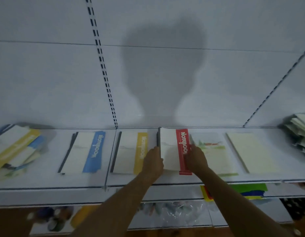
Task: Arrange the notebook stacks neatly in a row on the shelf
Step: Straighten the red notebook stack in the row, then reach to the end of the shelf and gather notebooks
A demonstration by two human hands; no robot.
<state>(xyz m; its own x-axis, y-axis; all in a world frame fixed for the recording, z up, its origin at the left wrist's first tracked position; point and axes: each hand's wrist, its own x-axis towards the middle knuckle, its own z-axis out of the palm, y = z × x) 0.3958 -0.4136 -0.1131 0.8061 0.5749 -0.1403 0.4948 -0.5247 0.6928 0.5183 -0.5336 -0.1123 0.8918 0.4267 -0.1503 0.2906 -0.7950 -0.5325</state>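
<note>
1. Currently: red-band notebook stack (172,151) flat on the white shelf (45,182), mid-row, clamped from both sides. Left hand (152,161) curled round the dark spine edge, right hand (196,159) pressed on the red-band edge with fingers bent over it.
2. Row so far: blue-band notebook stack (83,151) and yellow-band notebook stack (129,151) to the left, watercolour-cover stack (215,153) and plain cream stack (251,151) to the right.
3. Risk: red-band stack close against the watercolour-cover stack; right-hand knuckles over that cover. Likely cause of a knock or overlap if slid further right.
4. Risk: red band overhangs the lower edge of the white cover, so top copies apparently offset. Uneven squeeze could fan the stack further.
5. Risk: spine edge near the yellow-band stack; left-hand pull could drag that neighbour askew.
6. Unsorted: loose heap of notebooks (16,147) at far left, tilted and overlapping; untidy pile of pale booklets (298,132) at far right. Both could slump into the row if bumped.
7. Containers: shelf holds all stacks above. Lower shelf (165,194) holds coloured paper sheets (247,190); items further below blurred, cannot identify.
</note>
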